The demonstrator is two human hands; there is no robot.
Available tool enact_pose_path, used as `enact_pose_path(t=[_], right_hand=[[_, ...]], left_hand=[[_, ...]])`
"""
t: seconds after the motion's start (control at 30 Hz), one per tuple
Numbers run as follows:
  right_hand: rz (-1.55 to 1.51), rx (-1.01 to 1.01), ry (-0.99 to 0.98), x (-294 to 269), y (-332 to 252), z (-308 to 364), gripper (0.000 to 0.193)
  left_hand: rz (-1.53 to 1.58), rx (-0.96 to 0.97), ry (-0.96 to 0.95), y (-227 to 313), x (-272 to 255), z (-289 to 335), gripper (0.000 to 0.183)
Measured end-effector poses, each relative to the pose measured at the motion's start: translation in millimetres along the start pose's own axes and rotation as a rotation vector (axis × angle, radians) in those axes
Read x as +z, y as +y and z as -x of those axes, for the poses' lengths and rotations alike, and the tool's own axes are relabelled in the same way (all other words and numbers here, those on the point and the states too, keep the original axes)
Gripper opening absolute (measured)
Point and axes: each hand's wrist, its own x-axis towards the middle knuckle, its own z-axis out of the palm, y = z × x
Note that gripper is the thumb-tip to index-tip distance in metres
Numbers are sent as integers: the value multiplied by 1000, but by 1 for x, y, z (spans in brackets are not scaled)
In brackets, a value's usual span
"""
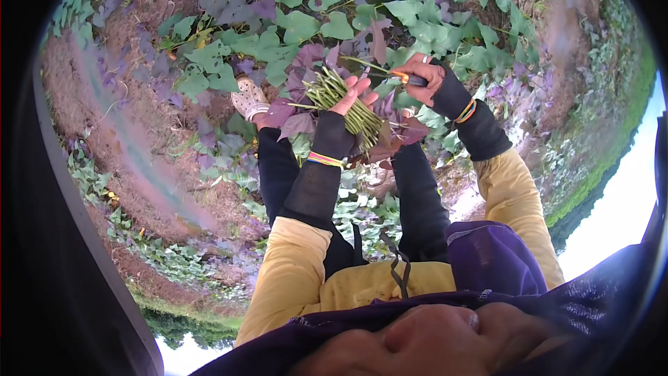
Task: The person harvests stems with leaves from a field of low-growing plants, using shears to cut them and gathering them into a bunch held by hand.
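Closest to the camera, at the lower edge, is purple cloth (487, 257) over a yellow top (292, 271), and the yellow sleeves give way to black arm covers running up to the wrists. The left wrist wears a striped band (325, 159), the right wrist a similar one (466, 111). Black trouser legs (278, 167) stretch away between the arms.

The left hand (346, 97) is curled around a bundle of green stems (341, 101), gripping it near the cut ends; the stems fan out above the fingers, and their purple and green leaves hang down past the wrist toward the legs. Just beside it, the right hand (421, 73) is pressed shut around a small knife (409, 79) with a dark grip and an orange collar, a ring showing on one finger. A single thin stem (365, 64) runs from the knife's tip toward the bundle.

A pale shoe (249, 99) stands on the ground to the left of the bundle. Beyond the hands, a bed of vines (306, 21) with heart-shaped green and purple leaves spreads over reddish-brown soil (76, 76), with grass along the far right rim.
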Motion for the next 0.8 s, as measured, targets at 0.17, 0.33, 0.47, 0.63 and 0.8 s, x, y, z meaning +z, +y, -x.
enact_pose_path(t=[0.17, 0.33, 0.47, 0.63, 0.8], right_hand=[[-22, 23, -78, 38, -7, 30, 28], [-141, 5, 62, 50, -13, 31, 29], [-634, 402, 243, 57, -32, 19, 38], [-521, 464, 377, 46, -29, -8, 24], [-936, 506, 227, 74, -17, -24, 26]], left_hand=[[90, 13, -192, 0, -4, -2, 41], [49, -54, -107, 2, -5, 4, 29], [20, -109, -114, 1, -8, 4, 28], [-44, -191, -118, 5, -9, 6, 29], [53, -237, -273, 22, -1, 16, 32]])
